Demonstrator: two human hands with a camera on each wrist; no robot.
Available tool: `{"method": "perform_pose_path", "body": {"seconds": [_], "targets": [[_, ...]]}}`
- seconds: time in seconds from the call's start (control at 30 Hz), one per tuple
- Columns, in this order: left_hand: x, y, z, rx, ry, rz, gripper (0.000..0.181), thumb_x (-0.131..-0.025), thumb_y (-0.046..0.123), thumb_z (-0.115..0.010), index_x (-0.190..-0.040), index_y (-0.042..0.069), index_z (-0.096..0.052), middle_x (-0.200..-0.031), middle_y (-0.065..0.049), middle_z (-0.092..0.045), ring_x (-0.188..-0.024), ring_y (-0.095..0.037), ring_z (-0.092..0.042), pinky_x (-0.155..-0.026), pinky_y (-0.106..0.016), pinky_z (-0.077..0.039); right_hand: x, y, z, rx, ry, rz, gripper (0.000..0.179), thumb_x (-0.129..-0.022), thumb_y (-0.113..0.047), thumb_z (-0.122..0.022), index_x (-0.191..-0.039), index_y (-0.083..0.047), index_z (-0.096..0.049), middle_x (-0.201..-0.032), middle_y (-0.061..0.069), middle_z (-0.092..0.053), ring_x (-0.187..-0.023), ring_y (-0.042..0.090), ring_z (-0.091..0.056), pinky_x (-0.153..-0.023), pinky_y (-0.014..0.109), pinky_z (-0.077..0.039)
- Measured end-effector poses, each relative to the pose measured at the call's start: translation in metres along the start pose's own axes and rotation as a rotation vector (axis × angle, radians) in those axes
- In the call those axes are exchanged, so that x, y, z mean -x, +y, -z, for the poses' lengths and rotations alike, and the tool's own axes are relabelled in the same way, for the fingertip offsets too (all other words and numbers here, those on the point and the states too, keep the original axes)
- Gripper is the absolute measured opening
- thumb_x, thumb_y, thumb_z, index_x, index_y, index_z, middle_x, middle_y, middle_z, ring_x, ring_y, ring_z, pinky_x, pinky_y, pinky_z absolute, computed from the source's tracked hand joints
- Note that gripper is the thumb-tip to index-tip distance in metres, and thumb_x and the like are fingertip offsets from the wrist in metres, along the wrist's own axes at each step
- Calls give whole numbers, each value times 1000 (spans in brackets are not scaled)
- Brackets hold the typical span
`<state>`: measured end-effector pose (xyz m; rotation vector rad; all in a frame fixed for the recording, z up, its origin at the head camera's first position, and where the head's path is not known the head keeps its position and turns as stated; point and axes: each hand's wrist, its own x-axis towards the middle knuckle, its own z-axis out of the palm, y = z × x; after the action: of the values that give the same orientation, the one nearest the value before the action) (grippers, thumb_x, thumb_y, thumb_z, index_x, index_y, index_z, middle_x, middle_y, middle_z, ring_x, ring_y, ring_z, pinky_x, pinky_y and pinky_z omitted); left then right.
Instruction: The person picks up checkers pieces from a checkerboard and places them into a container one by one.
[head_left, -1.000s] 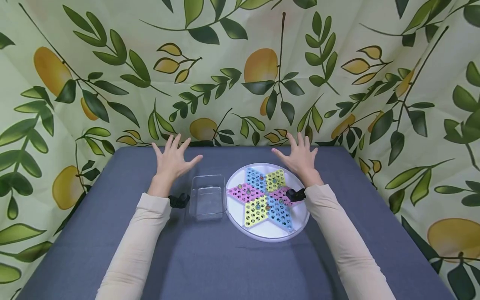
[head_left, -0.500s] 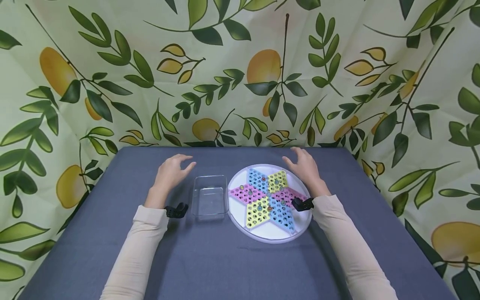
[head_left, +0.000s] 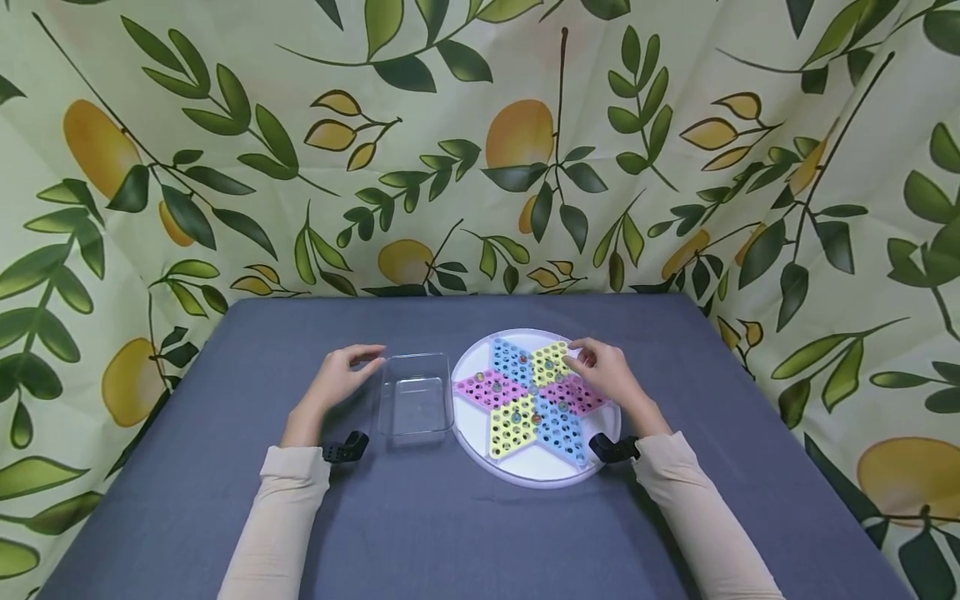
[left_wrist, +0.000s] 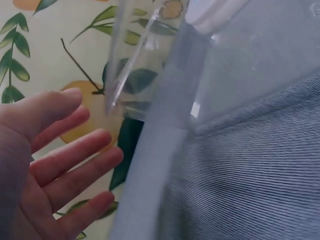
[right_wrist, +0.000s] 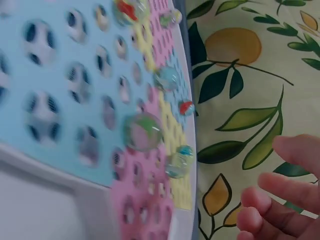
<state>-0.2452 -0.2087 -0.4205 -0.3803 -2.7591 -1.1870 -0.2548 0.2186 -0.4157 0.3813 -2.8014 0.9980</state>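
A round white Chinese checkers board (head_left: 471, 427) lies on the table, its star in blue, yellow and pink. Several glass marbles (right_wrist: 143, 131) sit in its holes. Over the board's far right edge, by the yellow section, hovers my right hand (head_left: 611, 375); the right wrist view shows its fingers loosely bent, apart from the marbles and holding nothing. Left of the board stands a clear plastic container (head_left: 416, 407). My left hand (head_left: 337, 385) is beside its far left corner. In the left wrist view its fingers (left_wrist: 82, 175) are spread and relaxed, not touching the container.
A dark blue-grey cloth covers the table (head_left: 442, 542). Behind and at both sides hangs a leaf-and-fruit printed curtain (head_left: 450, 92). Black wrist cameras (head_left: 347, 448) are strapped to both wrists.
Both hands have come back from the table's far edge toward the person. The spread fingers have bent loosely. The left hand is now by the container, the right over the board's edge.
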Motion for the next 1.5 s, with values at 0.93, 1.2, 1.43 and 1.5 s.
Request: {"method": "perform_pose_path", "body": {"seconds": [0.93,1.2,1.43,1.5], "targets": [[6,-35,-17,448,-201,3,47,-98,21,-55,-140,2,-48,-137,-24,-56,-112,8,-59,-92,-7,-43,20,25,-12,-300,-385,-29,35,-81,-10,-75,-111,7,-68,-67,-5,-47,-58,0,-39,-53,16,-32],[7,-32,-21,456,-219,16,48,-100,23,-52,-143,4,-44,-139,-23,-55,-118,-1,-60,-93,-6,-41,22,25,-10,-259,-389,-23,30,-80,-10,-76,-106,4,-71,-66,-5,-46,-58,0,-38,-53,17,-32],[7,-32,-23,443,-209,42,48,-100,25,-52,-144,8,-43,-139,-21,-55,-131,-29,-53,-93,-6,-39,22,26,-13,-232,-373,-33,27,-79,-9,-77,-102,4,-73,-66,-6,-51,-59,0,-40,-54,17,-33],[8,-33,-24,460,-213,46,49,-100,25,-51,-145,8,-42,-141,-21,-54,-132,-30,-51,-93,-6,-39,22,26,-15,-229,-367,-32,26,-79,-9,-77,-101,4,-73,-66,-5,-53,-59,0,-40,-54,17,-33]]}}
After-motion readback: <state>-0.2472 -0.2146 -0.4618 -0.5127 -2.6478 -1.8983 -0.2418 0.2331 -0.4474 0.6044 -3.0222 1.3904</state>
